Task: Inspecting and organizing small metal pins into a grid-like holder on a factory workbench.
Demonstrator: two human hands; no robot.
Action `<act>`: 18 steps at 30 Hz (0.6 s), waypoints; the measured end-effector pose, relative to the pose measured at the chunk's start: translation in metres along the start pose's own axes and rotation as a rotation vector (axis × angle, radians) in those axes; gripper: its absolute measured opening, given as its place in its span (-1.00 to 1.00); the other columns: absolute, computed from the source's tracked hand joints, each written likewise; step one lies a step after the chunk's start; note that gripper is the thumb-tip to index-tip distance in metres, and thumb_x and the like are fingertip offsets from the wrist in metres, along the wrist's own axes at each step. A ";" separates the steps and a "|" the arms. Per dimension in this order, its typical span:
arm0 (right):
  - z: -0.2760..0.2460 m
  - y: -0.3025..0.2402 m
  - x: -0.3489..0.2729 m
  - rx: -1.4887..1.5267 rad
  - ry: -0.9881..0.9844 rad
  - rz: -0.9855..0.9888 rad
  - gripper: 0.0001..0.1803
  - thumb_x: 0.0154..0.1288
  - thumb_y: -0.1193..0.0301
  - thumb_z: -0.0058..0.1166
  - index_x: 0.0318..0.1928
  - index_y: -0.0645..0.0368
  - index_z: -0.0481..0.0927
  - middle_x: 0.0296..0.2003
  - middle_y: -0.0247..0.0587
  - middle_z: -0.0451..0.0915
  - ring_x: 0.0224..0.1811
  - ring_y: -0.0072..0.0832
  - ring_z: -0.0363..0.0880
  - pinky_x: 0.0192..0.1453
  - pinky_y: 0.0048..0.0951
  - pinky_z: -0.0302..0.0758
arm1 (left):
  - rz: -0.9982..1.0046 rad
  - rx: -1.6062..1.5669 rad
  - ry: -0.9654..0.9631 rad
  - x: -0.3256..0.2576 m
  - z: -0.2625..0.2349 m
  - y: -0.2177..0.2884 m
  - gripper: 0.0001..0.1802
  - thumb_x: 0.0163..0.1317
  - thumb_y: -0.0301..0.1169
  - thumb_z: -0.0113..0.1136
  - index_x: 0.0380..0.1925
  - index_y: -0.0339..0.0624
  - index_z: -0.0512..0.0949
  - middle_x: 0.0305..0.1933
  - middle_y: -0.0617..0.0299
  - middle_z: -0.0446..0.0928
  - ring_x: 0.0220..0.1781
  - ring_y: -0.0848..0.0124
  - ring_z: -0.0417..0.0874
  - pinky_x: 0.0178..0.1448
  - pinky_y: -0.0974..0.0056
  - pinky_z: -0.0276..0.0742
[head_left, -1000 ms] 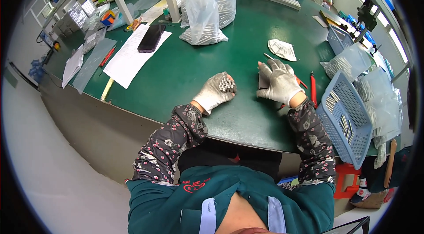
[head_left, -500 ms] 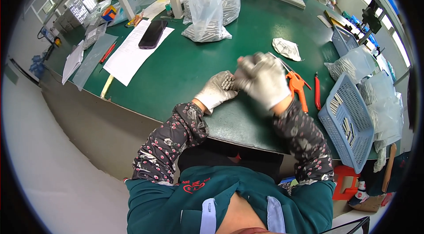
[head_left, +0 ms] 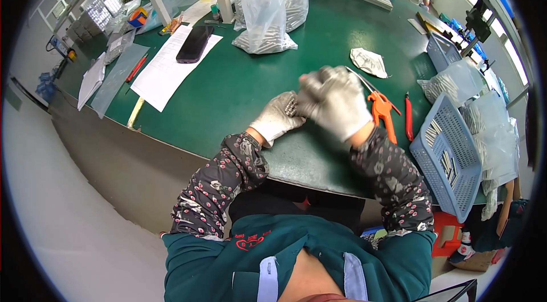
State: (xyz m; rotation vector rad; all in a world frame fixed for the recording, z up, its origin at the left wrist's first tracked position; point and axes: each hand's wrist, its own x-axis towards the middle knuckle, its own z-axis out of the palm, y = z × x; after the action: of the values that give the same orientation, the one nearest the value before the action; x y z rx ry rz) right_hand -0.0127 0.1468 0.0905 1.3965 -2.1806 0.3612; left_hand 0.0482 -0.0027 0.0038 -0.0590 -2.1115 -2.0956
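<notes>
My left hand (head_left: 274, 118), in a grey-white glove, is closed round a bundle of metal pins (head_left: 291, 107); only their round ends show beside the fingers. Right against it is my gloved right hand (head_left: 337, 102), its fingers curled and partly smeared by motion. Whatever it may hold is hidden behind the glove. Just right of that hand lies an orange air gun (head_left: 383, 109) with a thin metal nozzle. A red-handled tool (head_left: 408, 119) lies beyond it. Above the hands sits a crumpled white cloth (head_left: 368, 62).
Clear bags of metal pins (head_left: 265, 40) stand at the back of the green table (head_left: 228, 91). To the right are a blue basket (head_left: 450, 154) with loose pins and more filled bags (head_left: 493, 142). A phone (head_left: 195, 44) lies on paper sheets (head_left: 165, 80) at the left.
My right hand has shifted slightly left over the bundle, covering more of the pin ends. My left hand stays almost in place.
</notes>
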 end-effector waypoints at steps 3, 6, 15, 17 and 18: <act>-0.003 0.007 -0.003 -0.028 0.045 0.040 -0.57 -0.09 0.10 0.14 -0.19 0.02 0.57 -0.36 -0.18 0.49 -0.23 -0.25 0.44 -0.19 -0.24 0.34 | 0.009 0.116 0.054 -0.003 0.000 -0.007 -0.61 -0.12 -0.49 0.34 -0.26 -0.27 0.42 -0.23 0.20 0.49 -0.20 0.42 0.50 -0.07 0.35 0.45; 0.000 -0.018 -0.009 0.114 -0.012 -0.113 -0.57 -0.09 0.08 0.13 -0.19 0.01 0.57 -0.35 -0.17 0.49 -0.22 -0.25 0.45 -0.20 -0.27 0.34 | -0.283 -0.729 -0.010 0.004 -0.008 -0.005 -0.61 -0.10 -0.56 0.31 -0.23 -0.25 0.42 -0.23 0.19 0.48 -0.20 0.42 0.50 -0.02 0.31 0.46; 0.001 -0.007 -0.001 -0.031 -0.050 0.102 -0.52 -0.11 0.04 0.17 -0.17 0.02 0.59 -0.31 -0.07 0.49 -0.24 -0.18 0.47 -0.19 -0.24 0.36 | -0.178 -0.257 0.035 -0.002 0.002 0.008 -0.64 -0.10 -0.54 0.30 -0.25 -0.21 0.41 -0.21 0.19 0.47 -0.18 0.41 0.50 -0.03 0.34 0.45; -0.006 0.016 0.003 -0.037 -0.068 0.256 -0.48 -0.11 -0.01 0.16 -0.16 0.04 0.58 -0.31 -0.09 0.49 -0.25 -0.19 0.47 -0.20 -0.22 0.36 | -0.124 0.113 -0.023 -0.002 0.002 0.007 -0.64 -0.08 -0.54 0.29 -0.24 -0.21 0.43 -0.21 0.20 0.47 -0.20 0.39 0.51 -0.04 0.35 0.46; -0.004 0.004 -0.001 -0.016 0.000 0.171 -0.48 -0.11 -0.01 0.17 -0.15 0.02 0.58 -0.31 -0.08 0.49 -0.23 -0.19 0.47 -0.18 -0.20 0.37 | -0.080 0.239 0.020 -0.003 0.000 0.001 -0.66 -0.04 -0.52 0.27 -0.21 -0.20 0.42 -0.17 0.21 0.47 -0.18 0.38 0.52 -0.04 0.33 0.46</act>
State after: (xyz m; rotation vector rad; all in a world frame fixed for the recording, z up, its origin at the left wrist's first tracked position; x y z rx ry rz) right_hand -0.0149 0.1516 0.0937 1.2050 -2.3048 0.4047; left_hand 0.0515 -0.0020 0.0044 0.0773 -2.3710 -1.8592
